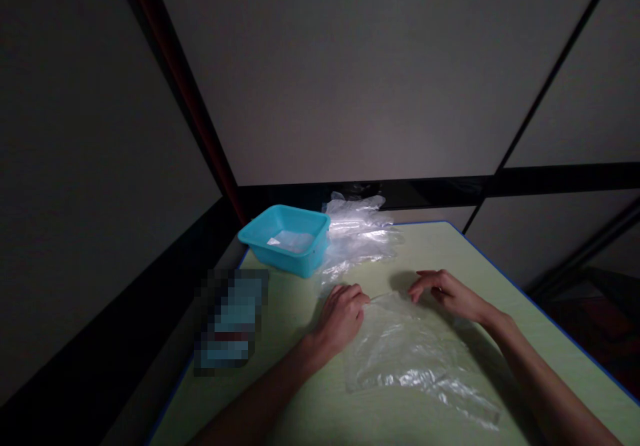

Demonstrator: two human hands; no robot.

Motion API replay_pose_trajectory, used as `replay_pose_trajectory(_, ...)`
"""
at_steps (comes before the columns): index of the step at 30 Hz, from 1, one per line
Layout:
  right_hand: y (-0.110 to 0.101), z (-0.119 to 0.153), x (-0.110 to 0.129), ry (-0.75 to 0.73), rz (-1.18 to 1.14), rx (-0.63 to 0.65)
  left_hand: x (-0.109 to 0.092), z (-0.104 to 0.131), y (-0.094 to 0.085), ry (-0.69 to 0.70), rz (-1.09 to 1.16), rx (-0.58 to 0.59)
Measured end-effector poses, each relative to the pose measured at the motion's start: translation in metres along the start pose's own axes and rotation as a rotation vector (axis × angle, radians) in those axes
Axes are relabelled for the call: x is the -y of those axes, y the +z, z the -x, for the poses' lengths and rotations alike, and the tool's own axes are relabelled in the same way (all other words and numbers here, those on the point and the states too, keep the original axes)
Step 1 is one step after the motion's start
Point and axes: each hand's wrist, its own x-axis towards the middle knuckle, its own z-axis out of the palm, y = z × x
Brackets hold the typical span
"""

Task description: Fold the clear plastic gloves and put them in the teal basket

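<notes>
A clear plastic bag (410, 356) lies flat on the pale green table (505, 279) in front of me. My left hand (341, 316) pinches the bag's far left corner with its fingers curled. At the bag's far right corner my right hand (447, 294) has its fingertips on the top edge. Both forearms reach in from the bottom of the view.
A turquoise plastic tub (286, 239) with a clear sheet inside stands at the table's far left. A heap of clear plastic bags (357, 233) lies beside it at the far edge. A blurred-out object (231, 319) sits at the left edge. Dark walls surround the blue-edged table.
</notes>
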Motion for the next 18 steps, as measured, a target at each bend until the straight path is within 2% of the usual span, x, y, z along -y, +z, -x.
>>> replay_pose_trajectory(4, 0.017, -0.001, 0.012, 0.003, 0.187, -0.044, -0.002, 0.001, -0.002, 0.012, -0.088, 0.001)
replay_pose_trajectory(8, 0.048, 0.000, 0.013, -0.125, 0.359, 0.100, -0.004, 0.002, -0.003, 0.004, -0.136, -0.004)
replay_pose_trajectory(11, 0.064, 0.001, 0.007, -0.149, 0.446, 0.136, -0.002, 0.005, -0.005, -0.024, -0.158, -0.019)
replay_pose_trajectory(18, 0.067, 0.001, 0.003, -0.133, 0.514, 0.127, 0.008, 0.010, -0.013, -0.143, -0.155, -0.081)
